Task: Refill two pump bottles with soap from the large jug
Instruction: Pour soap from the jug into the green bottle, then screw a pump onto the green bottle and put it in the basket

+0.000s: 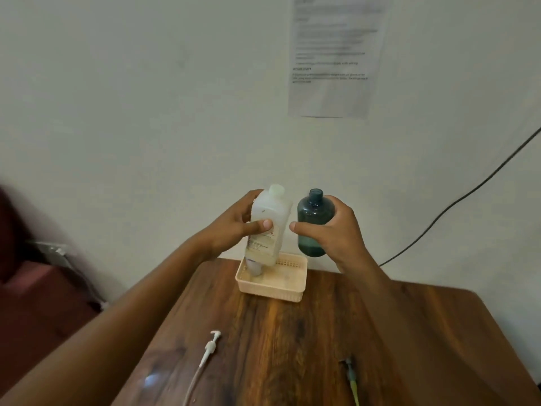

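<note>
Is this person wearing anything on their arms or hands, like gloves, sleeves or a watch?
No. Both forearms are bare as far as the picture shows, with no sleeve in view. The left hand and the right hand have no gloves, and no watch, bracelet or ring is visible. The nails are short and look unpainted.

We seem to be in a plain room of a home or small office: a dark wooden worktop (322, 332) against a bare pale wall (146, 98), a printed paper notice (333, 54) taped far right, a black cable (456, 200) trailing beside it.
</note>
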